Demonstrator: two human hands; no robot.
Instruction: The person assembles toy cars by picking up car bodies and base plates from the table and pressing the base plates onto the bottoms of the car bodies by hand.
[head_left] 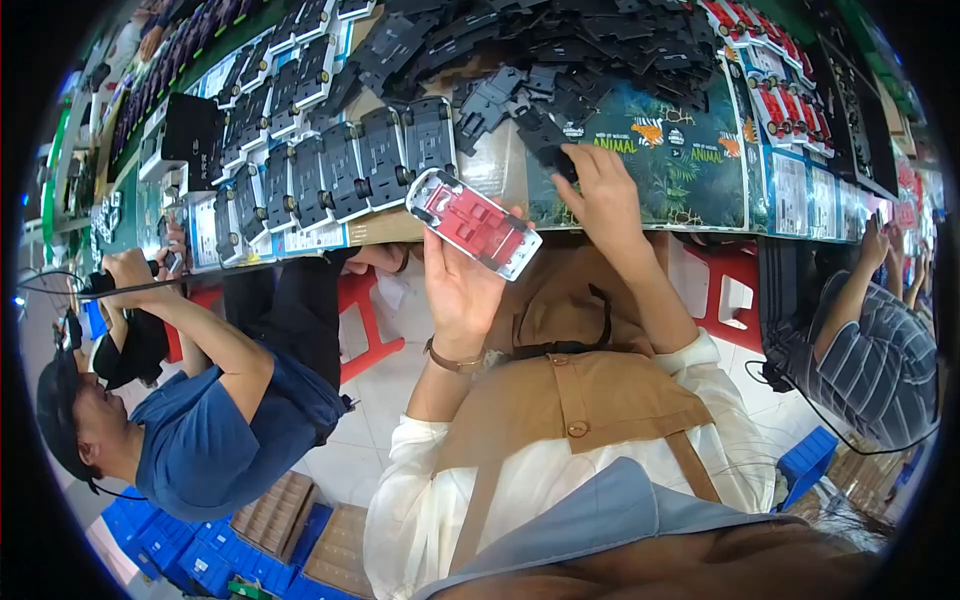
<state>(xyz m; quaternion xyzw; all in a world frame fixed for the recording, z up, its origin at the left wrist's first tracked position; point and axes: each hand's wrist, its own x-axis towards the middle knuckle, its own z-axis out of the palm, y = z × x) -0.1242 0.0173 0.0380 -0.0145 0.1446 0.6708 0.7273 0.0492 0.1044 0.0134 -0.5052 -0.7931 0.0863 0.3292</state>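
Note:
My left hand (458, 285) holds a red and white toy car body (472, 222) upside down, just in front of the table edge. My right hand (600, 195) reaches onto the table and grips a black plastic chassis piece (548, 140) at the near edge of a heap of black chassis parts (560, 50). Both forearms come up from below, in white sleeves over a tan apron.
Rows of assembled black chassis with wheels (330, 165) lie left on the table. A printed animal box (680, 160) sits under my right hand. Red toy cars (775, 80) line the right. A person in blue (200, 420) sits left, another in stripes (880, 340) right. Red stools stand below.

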